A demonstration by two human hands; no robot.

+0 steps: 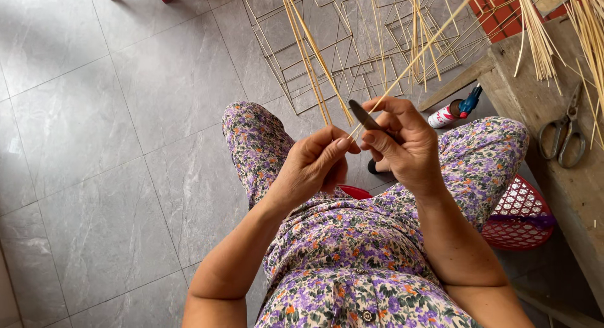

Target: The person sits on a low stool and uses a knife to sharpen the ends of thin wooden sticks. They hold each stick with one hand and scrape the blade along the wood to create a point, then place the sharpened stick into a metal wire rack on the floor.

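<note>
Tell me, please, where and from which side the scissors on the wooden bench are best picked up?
Probably by the looped handles: the scissors lie flat on the wooden bench with the loops toward the person and the closed blades pointing away, under loose bamboo sticks. Coming from above on the near side, closest to the right hand, avoids the sticks.

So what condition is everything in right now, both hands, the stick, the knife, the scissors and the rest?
Left hand: pinching the near end of the bamboo stick.
Right hand: closed around the knife.
Bamboo stick: held slanting up to the right, blade against it.
Knife: blade bare, tip up-left.
Scissors: lying shut on the wooden bench.
Stick frames: assembled, lying on the floor.
Red basket: on the floor by the right leg; contents unclear.
</note>
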